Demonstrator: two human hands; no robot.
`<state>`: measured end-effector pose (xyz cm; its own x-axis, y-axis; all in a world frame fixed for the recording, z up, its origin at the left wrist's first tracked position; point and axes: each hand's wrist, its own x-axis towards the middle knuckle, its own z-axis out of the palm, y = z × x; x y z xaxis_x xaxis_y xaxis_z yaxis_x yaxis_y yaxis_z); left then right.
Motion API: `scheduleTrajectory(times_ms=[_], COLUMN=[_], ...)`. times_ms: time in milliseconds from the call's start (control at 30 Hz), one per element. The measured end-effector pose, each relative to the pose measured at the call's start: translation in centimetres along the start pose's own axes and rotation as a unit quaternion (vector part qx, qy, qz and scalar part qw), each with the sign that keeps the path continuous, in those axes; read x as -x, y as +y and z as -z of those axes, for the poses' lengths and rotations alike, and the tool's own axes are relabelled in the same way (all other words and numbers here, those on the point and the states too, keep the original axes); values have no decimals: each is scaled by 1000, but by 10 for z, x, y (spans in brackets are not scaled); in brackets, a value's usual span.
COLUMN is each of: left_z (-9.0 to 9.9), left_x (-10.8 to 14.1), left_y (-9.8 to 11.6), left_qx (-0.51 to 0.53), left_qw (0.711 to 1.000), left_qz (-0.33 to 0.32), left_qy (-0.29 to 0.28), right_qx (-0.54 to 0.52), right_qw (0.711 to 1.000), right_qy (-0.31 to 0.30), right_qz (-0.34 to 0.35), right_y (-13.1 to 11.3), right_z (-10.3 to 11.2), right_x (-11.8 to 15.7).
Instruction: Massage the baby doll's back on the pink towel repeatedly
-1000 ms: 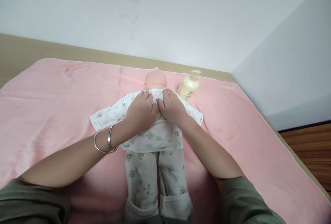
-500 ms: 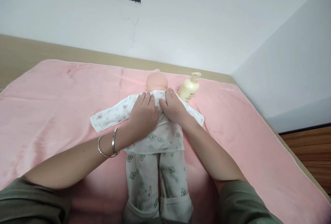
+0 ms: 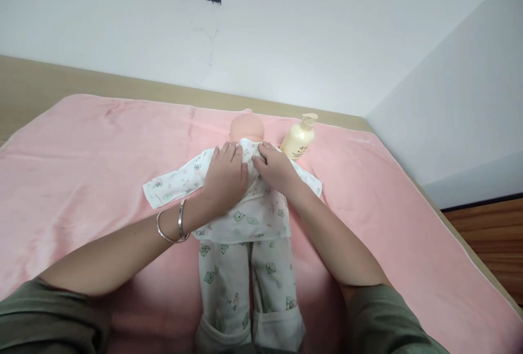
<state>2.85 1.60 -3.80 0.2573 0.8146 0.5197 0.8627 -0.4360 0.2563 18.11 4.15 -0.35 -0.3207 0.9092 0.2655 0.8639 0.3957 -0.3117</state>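
Nearest, at the lower end of the doll [image 3: 247,127], printed trousers [image 3: 224,272] are seen laid straight, both legs side by side and the cuffs turned up. They can be judged to be in place, their waist being covered by the hem of the printed top [image 3: 245,229].

Over the doll's upper body, the top is spread out below the head, with the hem lying fairly even. One sleeve [image 3: 175,179] is stretched out to the doll's left in the view; the other is partly hidden behind the right forearm. The cloth near the neck is pressed by both hands, and slight creases can be seen between them, so the smoothing there is judged incomplete. Whether any ties or snaps are fastened cannot be told.

The left hand [image 3: 226,179] is laid flat on the top, its fingers extended and only narrowly parted. The right hand [image 3: 278,166] is rested opposite, its thumb held a little apart from the fingers; no clear grip is seen in either.

Just beside the doll's head, to the right, a pump bottle [image 3: 299,139] is left untouched. Beneath the doll, a pink blanket [image 3: 98,179] is spread over the counter [image 3: 163,86], which is bordered beyond the doll by a white wall [image 3: 286,32].
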Motion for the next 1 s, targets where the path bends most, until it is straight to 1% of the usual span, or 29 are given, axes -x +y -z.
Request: scheduleTrajectory(times_ms=[67,133,200,300,400,500,567,633,733,867,1000], left_z=[1,2,2,0,-4,-8,-10,-11,-12,-12,-11], left_x=[7,6,-2,-18,-25,-21,-17,-15,-15,-16,-15], left_y=[7,8,2,-13,-23,-25,-23,-21,-20,-20,-20], left_qx=[9,26,41,70,102,108,106,102,96,95,92], left_qw=[1000,1000,999,995,992,992,992,992,993,993,993], left_qz=[-14,-14,10,58,71,70,72,76,74,66,67], left_qy=[-5,-7,-13,-34,-34,-9,6,14,16,25,23], right_qx=[-4,19,51,83,71,5,-40,-57,-48,-29,-1], right_qw=[1000,999,998,994,993,996,997,997,998,998,995], right_qy=[6,24,36,60,81,66,58,52,44,45,74], right_qz=[3,14,29,41,54,58,34,16,16,24,59], right_y=[9,11,4,-13,-22,-16,-8,0,4,4,3], right_z=[-2,-7,-14,-21,-20,-16,-15,-17,-22,-25,-21], right_x=[-9,-10,-2,18,28,19,9,1,-4,-3,1])
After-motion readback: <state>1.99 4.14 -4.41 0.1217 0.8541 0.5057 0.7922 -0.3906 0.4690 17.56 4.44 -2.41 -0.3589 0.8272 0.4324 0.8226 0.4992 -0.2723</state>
